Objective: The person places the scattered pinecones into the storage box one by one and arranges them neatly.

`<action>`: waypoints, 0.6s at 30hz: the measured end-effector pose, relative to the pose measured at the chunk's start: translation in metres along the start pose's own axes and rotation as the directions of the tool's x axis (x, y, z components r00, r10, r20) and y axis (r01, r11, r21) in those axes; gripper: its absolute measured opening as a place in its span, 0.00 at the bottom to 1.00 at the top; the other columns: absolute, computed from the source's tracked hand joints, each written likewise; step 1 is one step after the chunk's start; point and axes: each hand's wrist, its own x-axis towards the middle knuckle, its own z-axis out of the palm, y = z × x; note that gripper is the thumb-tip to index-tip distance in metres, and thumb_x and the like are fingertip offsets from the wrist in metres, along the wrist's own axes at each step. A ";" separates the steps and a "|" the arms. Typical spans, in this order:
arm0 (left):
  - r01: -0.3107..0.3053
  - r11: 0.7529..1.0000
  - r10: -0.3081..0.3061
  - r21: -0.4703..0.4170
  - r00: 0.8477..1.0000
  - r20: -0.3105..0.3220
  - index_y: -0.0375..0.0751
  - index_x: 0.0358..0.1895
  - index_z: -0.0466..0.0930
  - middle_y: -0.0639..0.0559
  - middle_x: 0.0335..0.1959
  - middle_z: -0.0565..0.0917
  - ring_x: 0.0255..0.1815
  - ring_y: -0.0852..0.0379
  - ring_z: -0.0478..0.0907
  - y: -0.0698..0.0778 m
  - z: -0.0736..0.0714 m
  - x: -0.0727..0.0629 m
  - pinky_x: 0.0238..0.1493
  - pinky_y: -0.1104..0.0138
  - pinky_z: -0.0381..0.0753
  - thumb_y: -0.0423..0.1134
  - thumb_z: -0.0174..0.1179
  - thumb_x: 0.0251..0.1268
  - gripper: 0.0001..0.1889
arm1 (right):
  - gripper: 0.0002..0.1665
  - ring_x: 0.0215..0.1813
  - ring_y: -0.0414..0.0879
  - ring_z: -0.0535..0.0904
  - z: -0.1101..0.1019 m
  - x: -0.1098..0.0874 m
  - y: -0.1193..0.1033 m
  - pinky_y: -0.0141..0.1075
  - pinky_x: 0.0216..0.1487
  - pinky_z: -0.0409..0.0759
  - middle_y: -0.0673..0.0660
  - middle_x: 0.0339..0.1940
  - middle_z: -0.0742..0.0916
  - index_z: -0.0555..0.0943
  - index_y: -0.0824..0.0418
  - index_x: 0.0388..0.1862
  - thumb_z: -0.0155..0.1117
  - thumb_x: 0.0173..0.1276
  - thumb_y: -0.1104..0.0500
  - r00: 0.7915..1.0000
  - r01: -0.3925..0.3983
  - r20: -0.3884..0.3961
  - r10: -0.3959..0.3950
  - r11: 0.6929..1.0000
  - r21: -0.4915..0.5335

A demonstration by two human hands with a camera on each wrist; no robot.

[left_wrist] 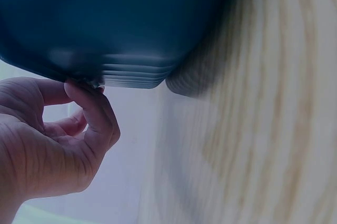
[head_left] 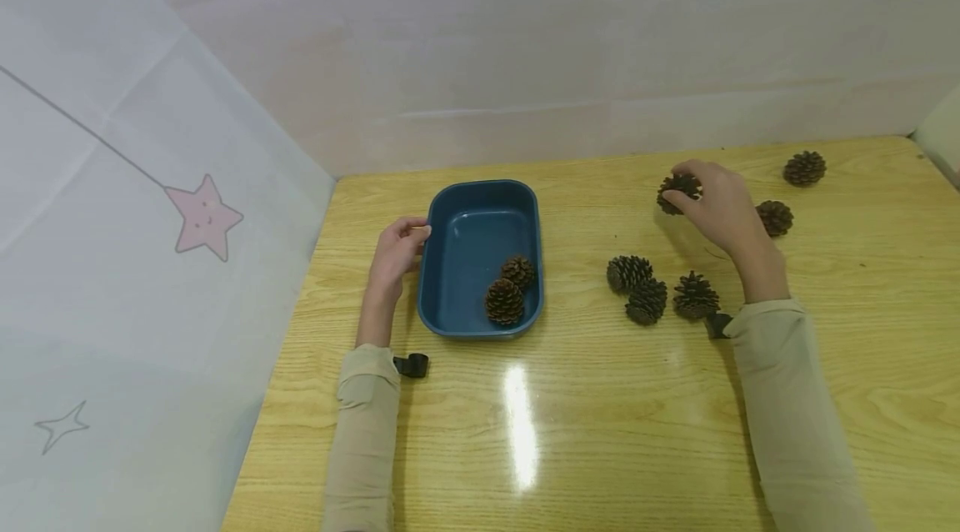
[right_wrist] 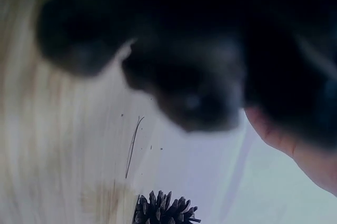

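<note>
A deep blue rectangular tub (head_left: 480,336) stands on the table with two brown pine cones, a larger one (head_left: 504,302) and a smaller one (head_left: 517,271), in its near right corner. My left hand (head_left: 392,254) pinches the tub's left rim; the left wrist view shows the curled fingers (left_wrist: 97,108) at that edge. To the right, my right hand (head_left: 716,203) grips a pine cone (head_left: 677,193) between thumb and fingers, seemingly just above the table. In the right wrist view, dark blurred shapes hide most of that hand, leaving a strip of skin (right_wrist: 295,153) at the right.
Three pine cones, one at the left (head_left: 629,273), one in the middle (head_left: 647,301) and one at the right (head_left: 696,296), lie between the tub and my right wrist. Beyond my right hand are two others, a nearer (head_left: 775,218) and a farther (head_left: 805,169). White sheeting (head_left: 480,57) borders the table.
</note>
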 end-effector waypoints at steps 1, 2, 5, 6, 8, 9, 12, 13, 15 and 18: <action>-0.002 1.000 0.002 0.000 1.000 0.001 0.37 0.66 0.78 0.47 0.45 0.78 0.40 0.54 0.81 0.000 0.000 0.000 0.35 0.68 0.80 0.42 0.57 0.79 0.20 | 0.28 0.65 0.74 0.71 0.000 0.000 0.000 0.68 0.63 0.68 0.75 0.68 0.76 0.73 0.73 0.69 0.62 0.80 0.55 1.000 0.002 -0.001 -0.002 1.000 0.000; -0.002 1.000 0.002 0.000 1.000 -0.001 0.37 0.66 0.78 0.47 0.45 0.78 0.40 0.54 0.81 -0.001 0.000 0.000 0.35 0.68 0.80 0.42 0.57 0.79 0.19 | 0.28 0.65 0.74 0.72 0.000 0.000 -0.001 0.68 0.63 0.68 0.76 0.68 0.76 0.73 0.73 0.69 0.62 0.80 0.55 1.000 0.004 -0.003 -0.004 1.000 -0.001; 0.000 1.000 0.000 0.001 1.000 -0.002 0.38 0.66 0.78 0.47 0.45 0.78 0.40 0.54 0.81 -0.001 -0.001 0.000 0.35 0.68 0.80 0.43 0.57 0.80 0.19 | 0.28 0.65 0.74 0.72 0.000 0.000 -0.001 0.68 0.63 0.68 0.75 0.67 0.76 0.73 0.72 0.69 0.62 0.80 0.55 1.000 0.013 -0.008 -0.013 1.000 -0.004; 0.002 1.000 -0.002 0.001 1.000 -0.003 0.38 0.66 0.78 0.47 0.46 0.78 0.40 0.54 0.81 -0.001 -0.001 0.000 0.35 0.68 0.80 0.43 0.57 0.79 0.19 | 0.28 0.65 0.74 0.71 0.000 -0.001 -0.001 0.68 0.63 0.68 0.75 0.67 0.77 0.73 0.72 0.69 0.61 0.80 0.54 1.000 0.017 -0.011 -0.017 1.000 -0.005; 0.003 1.000 -0.003 0.005 1.000 -0.003 0.38 0.66 0.78 0.48 0.46 0.79 0.40 0.54 0.81 -0.001 -0.001 0.000 0.35 0.68 0.79 0.43 0.57 0.79 0.20 | 0.28 0.66 0.74 0.71 0.000 -0.001 -0.001 0.68 0.63 0.68 0.75 0.67 0.77 0.74 0.72 0.69 0.61 0.80 0.54 1.000 0.026 -0.018 -0.026 1.000 -0.006; 0.004 1.000 -0.004 0.007 1.000 -0.002 0.38 0.67 0.77 0.48 0.46 0.79 0.40 0.55 0.81 -0.001 -0.001 0.000 0.35 0.69 0.79 0.43 0.57 0.80 0.20 | 0.27 0.66 0.73 0.71 0.000 -0.001 -0.001 0.68 0.63 0.68 0.75 0.67 0.77 0.74 0.72 0.68 0.61 0.80 0.55 0.999 0.031 -0.020 -0.031 1.000 -0.007; 0.003 1.000 -0.003 0.006 1.000 -0.002 0.37 0.67 0.77 0.47 0.46 0.79 0.40 0.54 0.81 -0.001 -0.001 0.000 0.35 0.69 0.79 0.43 0.57 0.79 0.20 | 0.27 0.65 0.73 0.72 0.000 -0.001 -0.003 0.68 0.62 0.68 0.75 0.67 0.77 0.75 0.72 0.68 0.62 0.80 0.55 0.999 0.043 -0.026 -0.044 0.999 -0.016; 0.002 1.000 -0.002 0.006 1.000 -0.001 0.37 0.67 0.77 0.47 0.46 0.79 0.40 0.54 0.80 -0.001 -0.001 0.000 0.35 0.69 0.79 0.43 0.57 0.80 0.20 | 0.27 0.65 0.73 0.73 0.001 -0.001 -0.004 0.68 0.62 0.69 0.75 0.66 0.78 0.75 0.72 0.68 0.62 0.80 0.55 0.998 0.049 -0.027 -0.049 0.999 -0.021; 0.003 1.000 -0.003 0.004 1.000 -0.001 0.37 0.66 0.78 0.47 0.47 0.78 0.41 0.53 0.80 0.000 0.000 0.000 0.35 0.69 0.79 0.43 0.57 0.79 0.20 | 0.27 0.64 0.73 0.73 0.001 -0.001 -0.006 0.68 0.62 0.69 0.75 0.66 0.78 0.75 0.71 0.68 0.62 0.80 0.55 0.998 0.055 -0.025 -0.056 0.998 -0.030; 0.003 1.000 -0.003 0.008 1.000 0.000 0.37 0.67 0.77 0.46 0.47 0.78 0.41 0.53 0.81 0.001 0.000 -0.001 0.36 0.69 0.80 0.43 0.57 0.79 0.20 | 0.27 0.65 0.73 0.73 0.002 -0.001 -0.009 0.68 0.63 0.69 0.75 0.67 0.78 0.75 0.71 0.68 0.62 0.80 0.54 0.998 0.059 -0.019 -0.059 0.998 -0.033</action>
